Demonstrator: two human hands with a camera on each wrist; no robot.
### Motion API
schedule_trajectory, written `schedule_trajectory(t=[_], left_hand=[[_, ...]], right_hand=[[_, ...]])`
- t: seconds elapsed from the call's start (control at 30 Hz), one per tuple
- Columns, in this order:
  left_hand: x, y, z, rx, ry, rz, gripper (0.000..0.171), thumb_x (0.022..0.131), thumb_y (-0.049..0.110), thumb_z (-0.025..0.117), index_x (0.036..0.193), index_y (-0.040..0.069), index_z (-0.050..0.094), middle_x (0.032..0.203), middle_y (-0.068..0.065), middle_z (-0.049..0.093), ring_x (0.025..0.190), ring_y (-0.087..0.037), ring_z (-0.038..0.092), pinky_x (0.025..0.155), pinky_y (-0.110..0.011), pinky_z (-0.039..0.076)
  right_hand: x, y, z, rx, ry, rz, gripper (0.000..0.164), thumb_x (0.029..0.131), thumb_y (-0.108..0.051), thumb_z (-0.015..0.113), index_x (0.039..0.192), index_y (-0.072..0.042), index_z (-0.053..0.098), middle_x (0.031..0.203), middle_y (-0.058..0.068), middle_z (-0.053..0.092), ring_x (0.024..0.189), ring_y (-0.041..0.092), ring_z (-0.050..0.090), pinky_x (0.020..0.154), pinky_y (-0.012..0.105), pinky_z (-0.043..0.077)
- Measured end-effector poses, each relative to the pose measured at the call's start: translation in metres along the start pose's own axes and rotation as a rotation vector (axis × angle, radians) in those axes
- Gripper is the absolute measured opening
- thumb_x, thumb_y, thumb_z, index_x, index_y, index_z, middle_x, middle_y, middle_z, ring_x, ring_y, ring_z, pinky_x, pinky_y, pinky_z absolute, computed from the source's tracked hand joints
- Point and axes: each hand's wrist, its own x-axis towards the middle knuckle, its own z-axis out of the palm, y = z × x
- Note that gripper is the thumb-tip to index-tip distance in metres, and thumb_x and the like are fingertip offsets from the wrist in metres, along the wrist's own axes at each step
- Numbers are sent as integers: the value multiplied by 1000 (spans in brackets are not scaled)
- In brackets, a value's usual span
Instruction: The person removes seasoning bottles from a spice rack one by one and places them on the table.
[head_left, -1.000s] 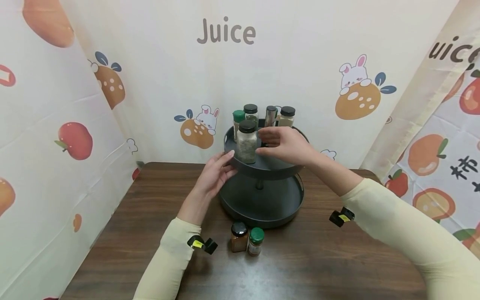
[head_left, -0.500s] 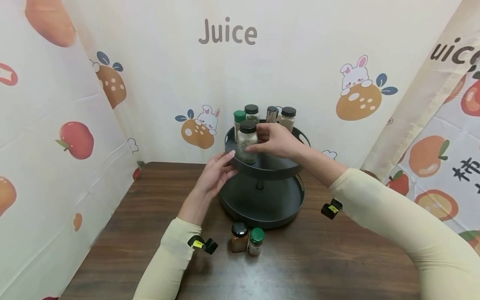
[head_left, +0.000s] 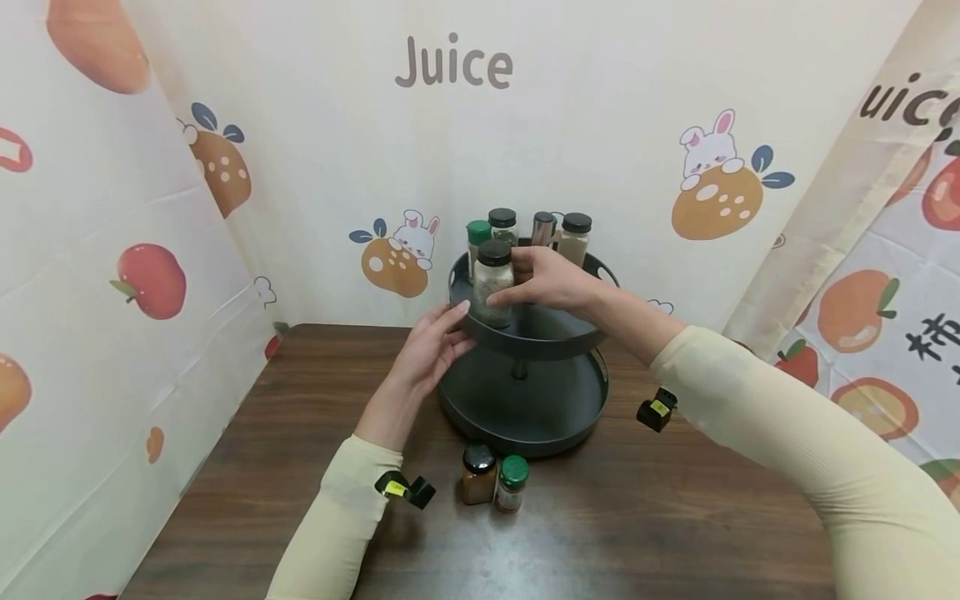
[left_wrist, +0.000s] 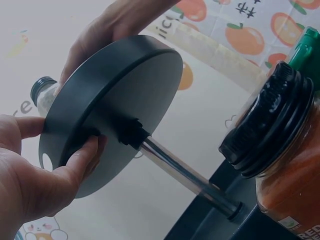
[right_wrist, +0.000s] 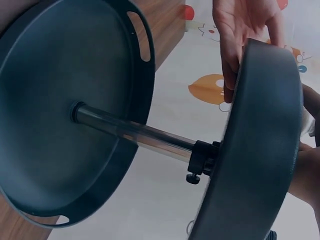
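Note:
A two-tier dark grey tray stand (head_left: 536, 348) stands on the table. My left hand (head_left: 426, 350) grips the upper tray's left rim, thumb at the edge and fingers underneath, as the left wrist view shows on the upper tray (left_wrist: 145, 95). At the front left of that tray stands a glass spice jar (head_left: 489, 277) with a black lid and pale contents. My right hand (head_left: 558, 282) holds this jar from its right side, thumb in front and fingers behind. In the right wrist view the upper tray (right_wrist: 255, 140) hides most of the jar.
Behind the held jar stand a green-capped jar (head_left: 477, 235), two black-lidded jars, one at the right (head_left: 575, 237), and a silver-topped container (head_left: 543, 229). A black-lidded red-brown spice jar (head_left: 478, 479) and a small green-capped jar (head_left: 512, 483) stand on the table before the lower tray (head_left: 517, 417).
My right hand has moved left and taken hold of the black-lidded jar, its thumb now across the front. My left hand stays on the rim.

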Motion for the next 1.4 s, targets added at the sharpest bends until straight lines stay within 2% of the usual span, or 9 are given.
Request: schedule_trajectory(t=[0.57,0.87,1.13,1.4], left_hand=[[-1,-1,0,1,-9,2,58,102,22,54,147,-5,29,129,-19,52,114,-25,58,102,-42,43],[-1,-1,0,0,-18,5,59,102,22,54,148,-5,28,132,-20,50,116,-27,57,102,-43,43],[-1,0,0,3,-22,13,59,102,23,55,147,-5,29,128,-19,53,113,-26,60,100,-41,45],[-1,0,1,8,-18,9,57,103,22,53,147,-5,29,126,-17,53,113,-25,59,101,-43,44]], right_hand=[[-1,4,2,12,23,12,60,81,-22,81,134,-11,56,125,9,67,113,15,60,106,49,44],[-1,1,1,21,29,25,62,82,-20,81,137,-8,55,129,13,65,116,20,59,107,51,43],[-6,0,-2,4,44,16,63,79,-27,83,134,-12,58,124,8,68,112,16,61,104,50,46],[-14,-13,-10,17,68,24,64,76,-34,84,132,-15,59,120,4,69,107,12,63,101,46,48]])
